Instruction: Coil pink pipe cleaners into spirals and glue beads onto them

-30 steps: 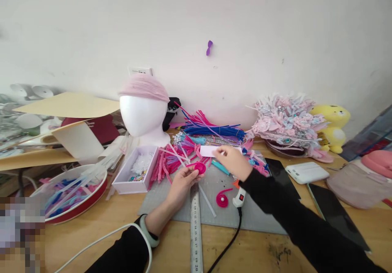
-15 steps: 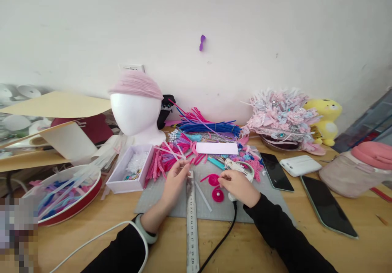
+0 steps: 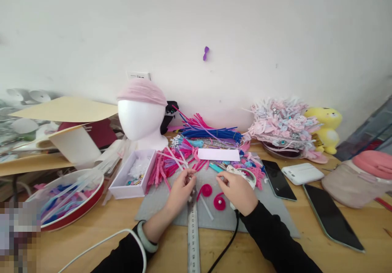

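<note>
Two magenta pipe-cleaner coils lie on the grey cutting mat (image 3: 153, 205): an upper coil (image 3: 207, 189) with a loose tail at its left, and a lower coil (image 3: 219, 202) with a white bead at its centre. Left of them, my left hand (image 3: 182, 189) is closed in a pinch over the top of a steel ruler (image 3: 193, 240). My right hand (image 3: 239, 191) pinches just above and right of the coils, apart from the upper one. What either pinch holds, if anything, is too small to see. A translucent white stick (image 3: 207, 208) lies below the coils.
Behind my hands are pipe cleaners (image 3: 211, 132) and a white card (image 3: 218, 154). A box of beads (image 3: 128, 188) and a foam head (image 3: 141, 120) stand left; phones (image 3: 332, 216) lie right. A black cord (image 3: 226, 242) runs from a white tool partly under my right hand.
The upper coil has shifted left and turned, its tail now pointing down, and lies farther from my right fingers. Both hands remain pinched. The whole view has shifted slightly.
</note>
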Available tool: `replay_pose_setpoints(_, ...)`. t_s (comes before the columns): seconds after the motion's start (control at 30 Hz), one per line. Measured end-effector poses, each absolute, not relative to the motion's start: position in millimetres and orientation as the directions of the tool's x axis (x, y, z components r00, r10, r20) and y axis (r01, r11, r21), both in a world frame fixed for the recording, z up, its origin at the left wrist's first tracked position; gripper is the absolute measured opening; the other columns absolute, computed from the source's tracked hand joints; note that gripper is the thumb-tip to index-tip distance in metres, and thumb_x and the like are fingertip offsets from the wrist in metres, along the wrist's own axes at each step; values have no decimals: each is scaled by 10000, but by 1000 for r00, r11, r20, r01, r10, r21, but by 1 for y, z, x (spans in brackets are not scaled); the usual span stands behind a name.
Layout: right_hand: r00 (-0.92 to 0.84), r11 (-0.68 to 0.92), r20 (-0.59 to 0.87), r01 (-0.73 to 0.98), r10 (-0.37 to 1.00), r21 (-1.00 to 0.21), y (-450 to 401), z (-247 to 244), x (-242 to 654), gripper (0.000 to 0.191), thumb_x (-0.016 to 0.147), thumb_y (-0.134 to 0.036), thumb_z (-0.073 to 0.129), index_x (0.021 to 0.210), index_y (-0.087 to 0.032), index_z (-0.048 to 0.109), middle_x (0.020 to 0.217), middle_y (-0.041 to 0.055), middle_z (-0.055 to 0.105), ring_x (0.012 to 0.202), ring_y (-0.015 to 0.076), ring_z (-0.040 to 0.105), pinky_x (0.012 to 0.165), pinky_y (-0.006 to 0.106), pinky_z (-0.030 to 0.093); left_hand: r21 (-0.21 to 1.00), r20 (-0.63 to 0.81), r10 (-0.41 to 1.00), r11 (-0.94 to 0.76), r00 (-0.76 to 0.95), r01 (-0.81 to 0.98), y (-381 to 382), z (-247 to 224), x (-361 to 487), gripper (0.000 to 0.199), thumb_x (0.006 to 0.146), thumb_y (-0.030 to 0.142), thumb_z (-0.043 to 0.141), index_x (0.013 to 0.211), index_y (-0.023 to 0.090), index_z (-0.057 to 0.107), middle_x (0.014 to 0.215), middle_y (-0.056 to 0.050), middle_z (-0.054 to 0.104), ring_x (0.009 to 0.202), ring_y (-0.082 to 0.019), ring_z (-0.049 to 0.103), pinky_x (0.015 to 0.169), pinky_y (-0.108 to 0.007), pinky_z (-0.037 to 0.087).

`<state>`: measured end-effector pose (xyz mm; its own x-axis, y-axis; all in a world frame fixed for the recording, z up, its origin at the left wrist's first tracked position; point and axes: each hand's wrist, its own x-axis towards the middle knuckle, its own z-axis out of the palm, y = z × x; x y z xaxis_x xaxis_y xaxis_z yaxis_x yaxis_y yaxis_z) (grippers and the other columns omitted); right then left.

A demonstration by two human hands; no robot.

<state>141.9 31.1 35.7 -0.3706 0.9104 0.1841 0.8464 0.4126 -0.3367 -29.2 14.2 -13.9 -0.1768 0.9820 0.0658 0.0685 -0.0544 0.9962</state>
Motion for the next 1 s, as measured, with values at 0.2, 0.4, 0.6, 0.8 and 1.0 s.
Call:
replay_pose_setpoints(0.2,-233,253,246,966,941,-54,81,90,183,294,805,-357,362,752,-217,615,723,48,650,664,172,584,534,242,330,998,62,973,-59,-225,18,16,-15,-31,226,672,329,522,846,185,527,607,55,459,463,-70,424,434,-173,355)
replay_pose_setpoints(0.4,-75,31,301,988,951,148,163,125,237,269,814,-241,361,921,-140,586,942,136,614,857,220,567,648,276,373,999,51,981,-48,-189,24,17,-18,-30,214,705,321,494,868,183,500,617,56,446,453,-63,408,428,-169,349)
replay_pose_setpoints(0.6,-73,22,285,984,956,178,190,121,236,360,801,-336,410,943,-54,583,956,223,589,898,283,551,694,338,384,999,34,985,-33,-167,5,16,-19,-28,223,706,336,494,871,186,495,605,60,428,442,-60,390,408,-170,322)
replay_pose_setpoints(0.8,-3,-31,229,989,974,146,204,115,232,321,775,-260,432,908,-38,622,970,242,587,904,285,553,716,349,388,998,49,982,-43,-183,35,16,-17,-29,221,698,328,499,859,177,506,617,54,446,477,-62,394,431,-167,316)
replay_pose_setpoints(1.0,69,-86,206,993,976,75,208,118,251,414,813,-305,310,922,-64,629,964,198,608,919,266,556,740,319,390,999,15,985,-9,-170,34,16,-17,-29,221,715,332,471,875,180,483,628,56,429,474,-62,377,429,-169,322)
